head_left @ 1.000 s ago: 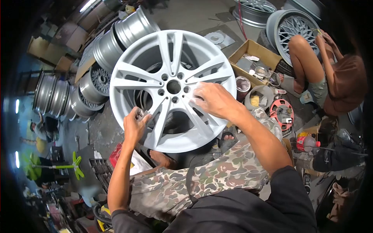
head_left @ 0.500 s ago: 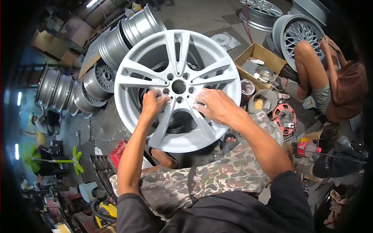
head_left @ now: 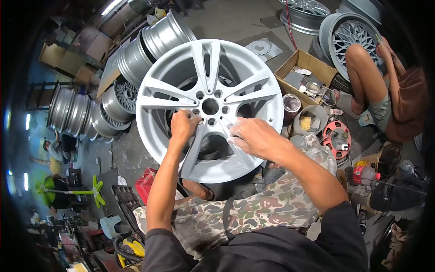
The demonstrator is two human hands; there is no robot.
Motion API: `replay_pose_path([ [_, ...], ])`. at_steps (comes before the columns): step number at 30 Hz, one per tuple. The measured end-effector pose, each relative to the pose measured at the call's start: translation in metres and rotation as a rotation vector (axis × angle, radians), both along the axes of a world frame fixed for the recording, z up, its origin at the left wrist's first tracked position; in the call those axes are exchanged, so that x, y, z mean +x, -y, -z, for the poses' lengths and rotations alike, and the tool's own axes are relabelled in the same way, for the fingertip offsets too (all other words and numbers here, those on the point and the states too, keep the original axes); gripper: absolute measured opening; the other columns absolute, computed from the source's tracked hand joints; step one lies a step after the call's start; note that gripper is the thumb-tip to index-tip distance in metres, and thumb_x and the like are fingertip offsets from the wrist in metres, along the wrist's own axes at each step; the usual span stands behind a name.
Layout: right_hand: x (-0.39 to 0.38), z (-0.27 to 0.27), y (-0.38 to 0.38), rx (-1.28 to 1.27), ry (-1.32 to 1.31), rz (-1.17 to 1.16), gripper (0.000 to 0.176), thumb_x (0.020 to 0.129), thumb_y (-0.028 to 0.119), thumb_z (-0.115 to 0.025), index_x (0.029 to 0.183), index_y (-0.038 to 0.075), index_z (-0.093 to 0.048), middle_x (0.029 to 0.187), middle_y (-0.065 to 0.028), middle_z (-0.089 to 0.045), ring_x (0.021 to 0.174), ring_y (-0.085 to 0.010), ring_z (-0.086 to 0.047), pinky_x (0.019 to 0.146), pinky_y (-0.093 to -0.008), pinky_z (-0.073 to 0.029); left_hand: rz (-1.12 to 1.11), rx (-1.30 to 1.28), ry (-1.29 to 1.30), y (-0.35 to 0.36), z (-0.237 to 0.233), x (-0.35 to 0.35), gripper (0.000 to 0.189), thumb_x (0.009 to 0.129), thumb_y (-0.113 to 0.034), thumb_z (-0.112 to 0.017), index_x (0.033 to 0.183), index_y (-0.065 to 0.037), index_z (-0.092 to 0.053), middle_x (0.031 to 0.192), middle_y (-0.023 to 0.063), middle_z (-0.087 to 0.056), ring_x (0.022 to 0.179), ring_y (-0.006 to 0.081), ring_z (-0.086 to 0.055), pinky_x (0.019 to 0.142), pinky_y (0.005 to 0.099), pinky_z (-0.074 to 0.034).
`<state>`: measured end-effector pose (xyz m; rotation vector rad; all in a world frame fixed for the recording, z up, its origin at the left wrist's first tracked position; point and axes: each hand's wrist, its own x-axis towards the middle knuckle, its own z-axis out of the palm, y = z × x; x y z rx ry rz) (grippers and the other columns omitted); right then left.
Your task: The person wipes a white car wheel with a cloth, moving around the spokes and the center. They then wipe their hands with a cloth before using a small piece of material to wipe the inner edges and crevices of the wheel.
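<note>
A pale white alloy wheel rim [head_left: 209, 156] with split spokes lies face up before me, above my knees. My left hand [head_left: 183, 125] is closed, its fingertips bunched against the inner end of the lower-left spoke beside the hub. Over the lower-right spoke, my right hand [head_left: 256, 139] is curled with thumb and fingers close together, its fingertips whitish with dust. Whether a small piece of something sits between the fingers of either hand is hidden. A dark tyre-like ring [head_left: 213, 147] shows through the gaps beneath the rim.
Silver rims [head_left: 167, 34] lie stacked at upper left. A cardboard box [head_left: 301, 61], a tin [head_left: 291, 103], a white bucket [head_left: 311, 119] and a red reel [head_left: 336, 141] stand at right. Another person [head_left: 405, 102] sits beside a mesh-spoked rim [head_left: 355, 43]. A green fan [head_left: 97, 191] stands left.
My right hand has slid slightly outward along the lower-right spoke. The left hand keeps its place near the hub. The whole view has shifted a little, so the rim appears lower.
</note>
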<state>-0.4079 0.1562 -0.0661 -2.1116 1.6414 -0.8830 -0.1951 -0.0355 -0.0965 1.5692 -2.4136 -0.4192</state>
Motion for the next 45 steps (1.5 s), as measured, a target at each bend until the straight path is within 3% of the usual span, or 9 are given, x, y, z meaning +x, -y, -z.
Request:
replay_pose_path([
  [12,0.001,0.007,0.004,0.038,-0.008,-0.037,0.023,0.092,0.023,-0.071,0.095,0.0,-0.072,0.095,-0.0204,-0.065,0.086,-0.0423,-0.066,0.078,-0.0511,-0.053,0.178,-0.071,0.256,0.001,-0.013,-0.011,0.023,0.081,-0.021,-0.079,0.091,0.0,-0.075,0.094,0.0257,-0.072,0.087,0.0444,-0.071,0.079,0.0515,-0.056],
  [18,-0.009,0.002,0.007,0.06,-0.035,0.029,0.023,0.093,0.022,-0.07,0.096,0.0,-0.072,0.092,-0.02,-0.065,0.087,-0.0418,-0.066,0.078,-0.0508,-0.053,0.469,-0.536,0.062,-0.022,-0.001,0.005,0.008,0.086,-0.011,-0.068,0.089,-0.005,-0.071,0.098,0.0174,-0.064,0.08,0.0345,-0.07,0.07,0.0475,-0.056],
  [20,-0.009,0.001,0.006,0.049,-0.051,0.019,0.023,0.093,0.022,-0.07,0.096,0.0,-0.072,0.091,-0.0197,-0.065,0.087,-0.0418,-0.066,0.077,-0.0507,-0.053,0.598,-0.559,0.253,-0.027,0.018,0.015,0.007,0.087,-0.012,-0.067,0.09,-0.007,-0.072,0.104,0.0133,-0.061,0.086,0.0278,-0.064,0.072,0.0412,-0.052],
  [26,-0.004,0.007,0.004,0.107,-0.057,-0.016,0.025,0.093,0.024,-0.071,0.098,0.0,-0.074,0.092,-0.0199,-0.065,0.087,-0.0418,-0.067,0.077,-0.0505,-0.053,0.526,-0.598,0.184,-0.046,-0.002,0.032,0.011,0.09,-0.014,-0.068,0.096,-0.007,-0.074,0.103,0.0128,-0.063,0.087,0.031,-0.063,0.074,0.0458,-0.05],
  [29,-0.002,0.009,0.005,0.11,-0.047,0.004,0.026,0.093,0.025,-0.071,0.099,0.0,-0.074,0.093,-0.02,-0.065,0.087,-0.0417,-0.067,0.078,-0.0508,-0.053,0.419,-0.362,-0.108,-0.042,-0.029,0.037,0.024,0.087,-0.015,-0.073,0.108,-0.003,-0.072,0.093,0.0207,-0.069,0.09,0.042,-0.067,0.079,0.0495,-0.052],
  [30,-0.002,0.01,0.006,0.115,-0.059,0.002,0.027,0.094,0.026,-0.071,0.099,0.0,-0.074,0.094,-0.0201,-0.065,0.087,-0.0417,-0.067,0.078,-0.0508,-0.053,0.361,-0.367,-0.212,-0.046,-0.043,0.03,0.011,0.092,-0.008,-0.067,0.1,-0.002,-0.071,0.084,0.0192,-0.066,0.079,0.0388,-0.064,0.074,0.0492,-0.05],
  [33,0.0,0.008,0.008,0.124,-0.085,-0.015,0.027,0.094,0.026,-0.071,0.099,0.0,-0.074,0.095,-0.02,-0.065,0.087,-0.0417,-0.067,0.079,-0.0508,-0.053,0.34,-0.316,-0.277,-0.043,-0.04,0.031,0.013,0.093,-0.008,-0.067,0.103,-0.002,-0.071,0.082,0.0198,-0.064,0.079,0.0396,-0.065,0.073,0.0495,-0.05],
  [39,0.001,0.01,0.006,0.153,-0.092,-0.019,0.026,0.093,0.025,-0.071,0.099,0.0,-0.074,0.094,-0.0199,-0.065,0.089,-0.0413,-0.067,0.079,-0.0504,-0.053,0.526,-0.442,0.079,-0.047,-0.009,0.032,0.022,0.087,-0.007,-0.066,0.108,-0.003,-0.073,0.103,0.0159,-0.053,0.095,0.0322,-0.059,0.081,0.0436,-0.048],
  [45,0.0,0.012,0.008,0.179,-0.11,-0.014,0.027,0.093,0.025,-0.071,0.096,-0.001,-0.073,0.092,-0.02,-0.065,0.088,-0.0412,-0.067,0.08,-0.0499,-0.053,0.638,-0.488,0.251,-0.041,0.002,0.044,0.013,0.085,-0.008,-0.061,0.095,-0.004,-0.069,0.096,0.0125,-0.056,0.092,0.0286,-0.061,0.076,0.0398,-0.048],
])
